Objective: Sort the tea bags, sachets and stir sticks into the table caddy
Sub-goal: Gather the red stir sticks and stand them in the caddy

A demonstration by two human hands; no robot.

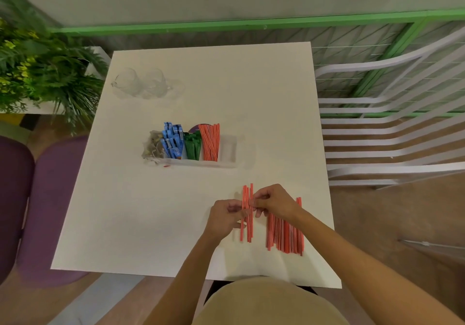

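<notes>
A: Where are the two hands at this moment?

B: Both are above the near right part of the table [226,85]. The left hand [226,215] and the right hand [274,201] meet at a thin bundle of stir sticks [247,231], red with white stripes, which points from near to far.

A: And the grip of each hand?

B: The left grip is clamped on the bundle, with the fingers curled around its middle. The right grip pinches the same bundle between thumb and fingertips, a little farther along (the two hands almost touch there). Whether the near ends of the bundle rest on the table, I cannot tell.

A: Are there other sticks?

B: Yes. A larger loose pile of sticks [285,236] lies flat on the table just right of the bundle, partly hidden by the right wrist.

A: Where is the caddy?

B: The clear caddy [227,148] stands near the middle of the table, well apart from the hands, to their far left. From left to right its compartments hold tea bags [153,145], blue sachets [172,140], green sachets [192,146] and standing stir sticks [210,142].

A: Anything else?

B: Clear glasses [141,83] stand at the far left of the table. A green plant [37,73] is beyond the left edge, a white chair [390,136] is on the right, and purple seats [50,199] are on the left.
</notes>
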